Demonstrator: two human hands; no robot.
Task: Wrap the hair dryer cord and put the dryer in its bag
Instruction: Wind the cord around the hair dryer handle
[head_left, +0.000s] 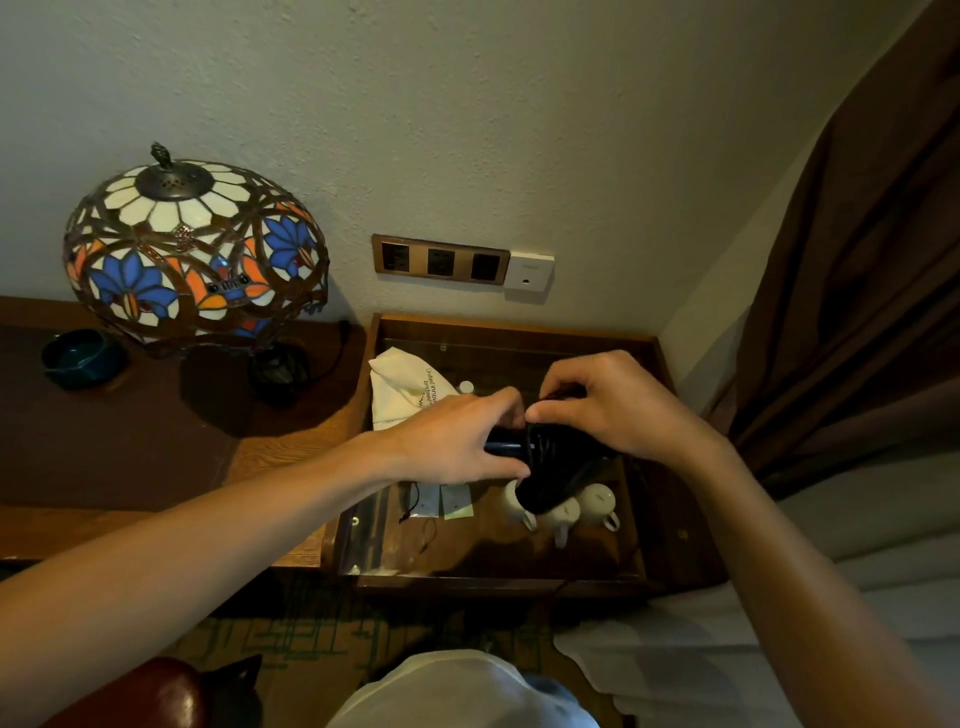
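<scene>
black hair dryer (545, 467), cord (540, 441) coiled round body; left hand (457, 441) grips handle, right hand (613, 405) pinches cord.

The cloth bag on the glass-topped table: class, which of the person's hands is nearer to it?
Left. The left hand grips the dryer right beside the cloth bag; the right hand, pinching the cord, is farther right.

1. There is just one camera, worn on the person's head.
2. It looks forward and down, close over the glass-topped brown wooden side table (655, 347).
3. Its wide view reaches up the pale wall (467, 104).
</scene>
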